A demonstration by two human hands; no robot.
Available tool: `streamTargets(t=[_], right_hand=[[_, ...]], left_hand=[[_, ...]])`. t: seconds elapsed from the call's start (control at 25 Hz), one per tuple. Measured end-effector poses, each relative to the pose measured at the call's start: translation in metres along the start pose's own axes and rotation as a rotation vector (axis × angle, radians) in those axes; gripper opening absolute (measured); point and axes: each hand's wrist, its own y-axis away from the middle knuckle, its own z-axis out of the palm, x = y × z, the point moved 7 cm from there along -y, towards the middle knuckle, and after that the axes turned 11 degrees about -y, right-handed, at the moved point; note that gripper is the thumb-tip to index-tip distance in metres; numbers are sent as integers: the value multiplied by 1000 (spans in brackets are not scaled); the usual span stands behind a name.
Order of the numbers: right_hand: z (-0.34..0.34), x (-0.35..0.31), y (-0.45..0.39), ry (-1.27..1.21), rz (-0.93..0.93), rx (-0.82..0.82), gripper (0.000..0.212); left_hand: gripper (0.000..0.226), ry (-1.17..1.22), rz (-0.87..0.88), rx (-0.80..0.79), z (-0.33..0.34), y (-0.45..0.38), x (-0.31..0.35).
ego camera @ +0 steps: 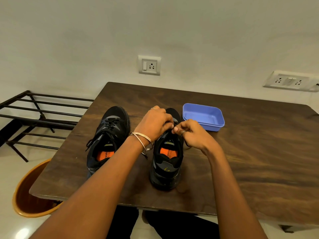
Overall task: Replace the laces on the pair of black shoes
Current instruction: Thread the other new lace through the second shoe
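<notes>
A black shoe (107,135) sits on the left of the brown surface (250,152), its lace still in. Next to it, the left hand (155,124) and right hand (191,133) meet over the other shoe (168,163), fingers (175,129) pinching its black lace (174,125) (orange insoles show). A blue tub (203,116) stands just right.

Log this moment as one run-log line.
phase: lacing | both hands pinch lace on right shoe | left shoe laced | blue tray beside
</notes>
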Motion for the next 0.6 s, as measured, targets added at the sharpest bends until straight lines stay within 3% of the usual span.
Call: streamTargets(t=[0.08, 0.24, 0.44, 0.6], right_hand=[[-1, 0, 4, 16, -2, -13, 16], [-11, -16, 3, 201, -131, 220, 11], [-23, -32, 14, 441, -221, 358, 23], [-65, -25, 33, 601, -39, 704, 12]], left_hand=[[27, 21, 11, -17, 3, 1, 1], [24, 30, 22, -51, 5, -1, 5], [22, 48, 0, -39, 5, -3, 2], [19, 191, -60, -30, 8, -2, -2]])
